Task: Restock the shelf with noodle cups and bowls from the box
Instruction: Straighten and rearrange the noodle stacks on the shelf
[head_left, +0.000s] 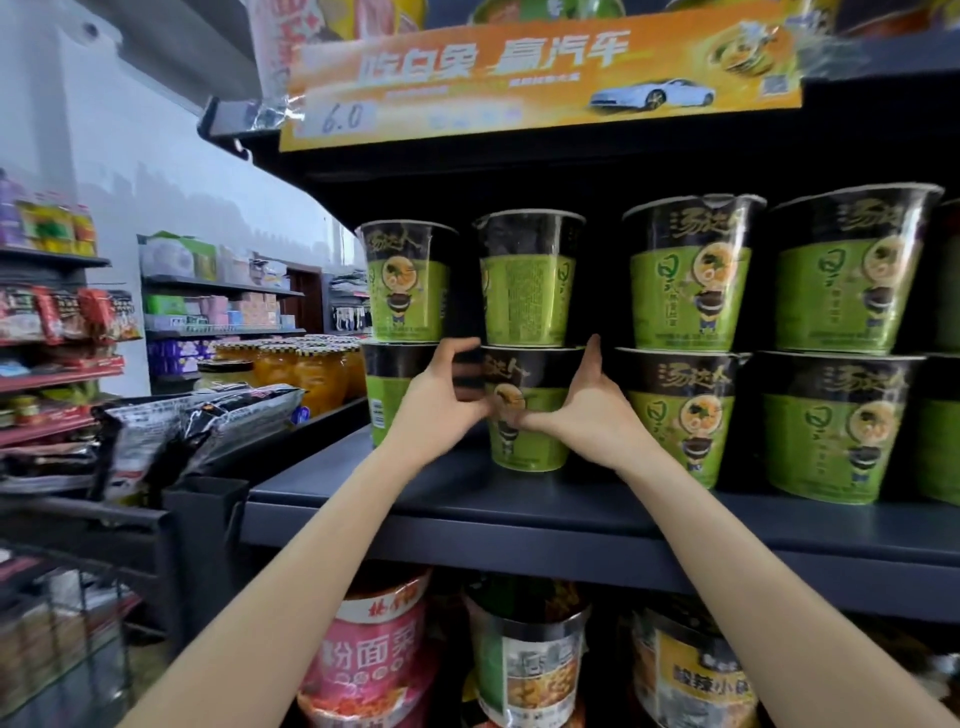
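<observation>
Here both hands are up at the dark shelf (519, 512), wrapped around one green-and-black noodle cup (530, 441) in the bottom row. Left hand (441, 400) curls on the cup's left side, fingers up by the black band near the rim, thumb in front. Right hand (592, 400) grips the right side, fingers reaching up to the rim, thumb crossing the front label toward the left thumb. So the cup sits between the two palms, its base on or just above the shelf board; can't tell if it's fully down. A second cup (527, 280) is stacked straight on top of the held one, text side facing out.

Just left is another two-high stack (405, 312), close to the left hand's knuckles. To the right, two more stacks of the same cups (691, 332), larger in frame, near the right wrist but apart from it. An orange promo banner (540, 78) with a white car and a "6.0" tag hangs on the shelf edge above. The shelf below carries a pink noodle bowl (369, 660) and other tubs (530, 670). Far left: dark snack bags (208, 421), jars of orange fruit (306, 364), more store shelving behind.
</observation>
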